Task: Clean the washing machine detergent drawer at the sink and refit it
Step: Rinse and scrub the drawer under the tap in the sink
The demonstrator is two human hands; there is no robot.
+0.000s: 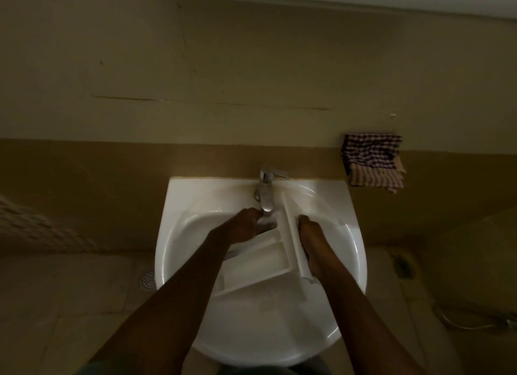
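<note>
The white detergent drawer [260, 262] lies tilted inside the white sink [179, 234], its compartments facing up and its front panel toward the right. Water runs from the chrome tap [267, 195] onto the drawer's far end. My left hand [246, 225] reaches into the far compartment right under the spout, fingers curled down inside it. My right hand [309, 234] grips the drawer's front panel from the right side, fingers hidden behind it.
A checked cloth [373, 162] hangs on the wall ledge to the right of the sink. A floor drain [147, 278] sits on the tiled floor at the left. A hose [470, 323] lies on the floor at the lower right.
</note>
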